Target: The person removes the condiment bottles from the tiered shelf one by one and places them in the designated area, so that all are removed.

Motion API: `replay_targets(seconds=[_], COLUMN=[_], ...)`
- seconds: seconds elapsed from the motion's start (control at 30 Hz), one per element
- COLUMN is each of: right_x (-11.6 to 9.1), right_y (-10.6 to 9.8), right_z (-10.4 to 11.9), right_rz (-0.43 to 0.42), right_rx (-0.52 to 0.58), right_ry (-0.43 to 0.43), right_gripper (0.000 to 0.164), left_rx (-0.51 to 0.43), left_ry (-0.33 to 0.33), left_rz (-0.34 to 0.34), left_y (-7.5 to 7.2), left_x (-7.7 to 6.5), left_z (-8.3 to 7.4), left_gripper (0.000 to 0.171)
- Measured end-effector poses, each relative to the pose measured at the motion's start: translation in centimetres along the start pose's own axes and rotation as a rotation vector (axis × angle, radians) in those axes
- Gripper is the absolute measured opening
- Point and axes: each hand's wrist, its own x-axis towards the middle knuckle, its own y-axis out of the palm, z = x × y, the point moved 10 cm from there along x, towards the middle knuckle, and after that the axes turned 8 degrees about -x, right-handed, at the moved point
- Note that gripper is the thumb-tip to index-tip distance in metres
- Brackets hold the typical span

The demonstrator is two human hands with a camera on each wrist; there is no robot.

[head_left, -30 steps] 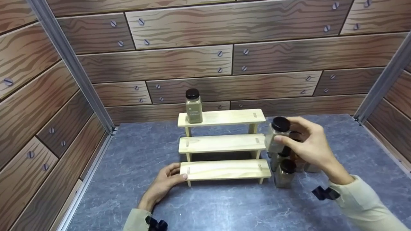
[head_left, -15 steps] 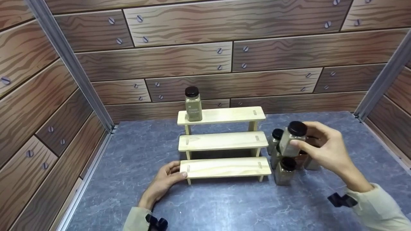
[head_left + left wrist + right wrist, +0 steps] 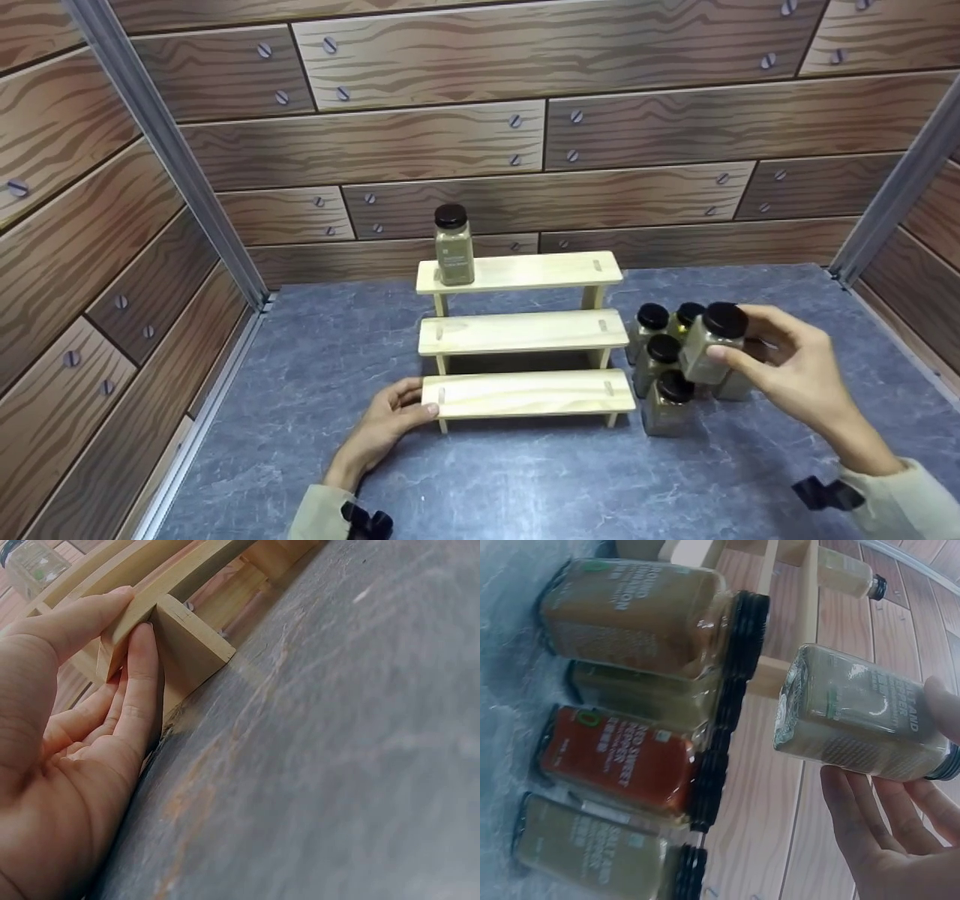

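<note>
My left hand pinches the left end of the lowest board of a three-step wooden shelf. In the left wrist view its thumb lies on top of the board and fingers reach beneath. My right hand holds a black-capped glass spice jar between thumb and fingers. The right wrist view shows this jar's salt-and-pepper label and its base raised off the table. Beside and partly behind it stand several more spice jars, among them a red sweet pepper jar and a cinnamon jar.
One spice jar stands at the left end of the shelf's top board. Everything rests on a grey marbled table. Wood-patterned walls enclose the back and sides.
My right hand has carried its jar rightward and toward me, away from the shelf and across the jar group, uncovering the jars on the group's left. My left hand stays put.
</note>
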Motion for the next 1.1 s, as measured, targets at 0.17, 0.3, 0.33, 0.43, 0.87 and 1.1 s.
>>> replay_targets(seconds=[0.17,0.3,0.33,0.43,0.87,1.1], right_x=[-0.8,-1.3,-1.3,-1.6,-3.4,-4.6], right_y=[-0.5,-0.8,-0.8,-0.9,-0.5,0.3], right_z=[-0.8,-1.4,-1.6,-1.9,-3.7,-5.5], right_rz=[-0.001,-0.009,-0.010,-0.012,0.033,0.025], right_rx=[-0.041,-0.046,-0.045,-0.045,-0.005,0.028], right_ry=[0.005,0.016,0.018,0.027,0.006,0.067], right_gripper=[0.053,0.053,0.053,0.053,0.053,0.055], left_rx=[0.000,0.006,0.008,0.009,-0.001,-0.010], left_ry=[0.003,0.005,0.005,0.006,0.008,0.009], left_rz=[-0.004,-0.010,-0.012,-0.016,0.000,0.002], left_y=[0.0,-0.1,-0.2,-0.3,-0.1,-0.1], left_x=[0.0,-0.1,-0.1,-0.1,0.0,0.1], left_z=[0.0,0.1,0.1,0.0,0.0,0.1], left_gripper=[0.066,0.066,0.066,0.066,0.065,0.066])
